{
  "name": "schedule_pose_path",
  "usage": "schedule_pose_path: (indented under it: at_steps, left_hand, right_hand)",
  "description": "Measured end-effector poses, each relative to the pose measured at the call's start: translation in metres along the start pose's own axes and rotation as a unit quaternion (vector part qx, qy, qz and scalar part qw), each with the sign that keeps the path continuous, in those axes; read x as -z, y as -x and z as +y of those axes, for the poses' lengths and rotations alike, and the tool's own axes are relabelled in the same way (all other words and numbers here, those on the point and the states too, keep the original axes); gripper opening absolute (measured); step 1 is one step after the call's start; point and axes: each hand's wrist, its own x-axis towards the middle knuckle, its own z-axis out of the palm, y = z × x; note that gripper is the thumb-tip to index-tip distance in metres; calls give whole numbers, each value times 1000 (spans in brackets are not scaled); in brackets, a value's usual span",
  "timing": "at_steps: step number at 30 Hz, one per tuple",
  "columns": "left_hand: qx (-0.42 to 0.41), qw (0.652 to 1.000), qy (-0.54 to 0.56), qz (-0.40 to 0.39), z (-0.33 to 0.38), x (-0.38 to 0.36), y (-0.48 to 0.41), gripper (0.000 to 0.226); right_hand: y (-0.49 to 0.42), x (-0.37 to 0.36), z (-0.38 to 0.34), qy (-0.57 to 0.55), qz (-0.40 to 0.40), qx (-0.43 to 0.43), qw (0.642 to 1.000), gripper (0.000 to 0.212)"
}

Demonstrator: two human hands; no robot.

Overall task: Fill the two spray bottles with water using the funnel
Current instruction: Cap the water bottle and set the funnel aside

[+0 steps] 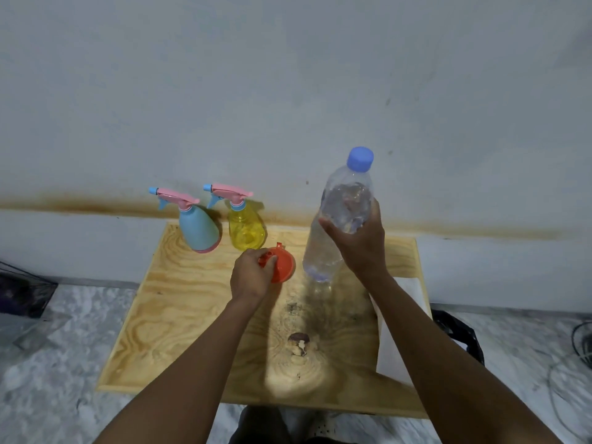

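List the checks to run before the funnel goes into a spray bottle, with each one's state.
1. Left hand grips funnel: ok.
2. Right hand holds water bottle: ok.
3. Blue cap off the water bottle: not ok, it is on.
4. Blue spray bottle opened: not ok, pink spray head is on.
5. Yellow spray bottle opened: not ok, likewise closed.
6. Both spray bottles standing on wooden board: ok.

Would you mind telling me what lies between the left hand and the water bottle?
In the head view, the orange funnel, gripped by the left hand, lies between it and the water bottle.
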Motion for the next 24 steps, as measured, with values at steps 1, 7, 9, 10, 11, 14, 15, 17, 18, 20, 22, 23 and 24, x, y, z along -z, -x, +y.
schedule_pose_path:
  at_steps: [1,7,9,10,11,14,15,17,18,20,22,23,24]
  left_hand:
    - [0,1000,-2,-3,6,-4,-6,32]
    - [16,999,-24,-22,37,-31,-40,27]
    - [29,998,-40,-24,39,-39,-51,26]
    - [33,998,-48,-26,39,-42,-56,26]
    - [38,997,-54,-29,37,-46,-61,25]
    - [48,996,-71,-40,33,-54,-70,23]
    - [48,995,-78,-43,31,-56,-71,23]
    - [46,994,-87,-45,27,-60,-72,23]
    - [43,994,-89,-44,25,-61,-72,24]
    - [39,994,-90,-43,21,-63,-72,26]
    - [34,995,-86,-46,19,-63,-73,26]
    - [33,995,-82,-48,18,-63,-73,26]
    - [32,995,-77,-52,17,-62,-73,28]
  right_hand:
    - [-5,1,0,3,4,-2,1000,87]
    - [-26,-2,12,17,21,-18,999,88]
    - [-32,-4,15,17,34,-26,999,88]
    - [-34,-6,16,13,39,-32,999,88]
    - [-36,-7,17,11,42,-36,998,88]
    - [-40,-12,17,12,46,-39,998,90]
    - [-41,-13,18,13,48,-38,998,90]
    - [-44,-16,19,12,51,-39,998,92]
    - [-45,-16,19,11,51,-38,998,92]
    - [-47,-16,19,11,48,-35,998,93]
    - [-48,-15,19,8,40,-34,999,94]
    - [-48,-14,19,7,36,-32,999,95]
    - [-48,-13,19,7,32,-31,999,96]
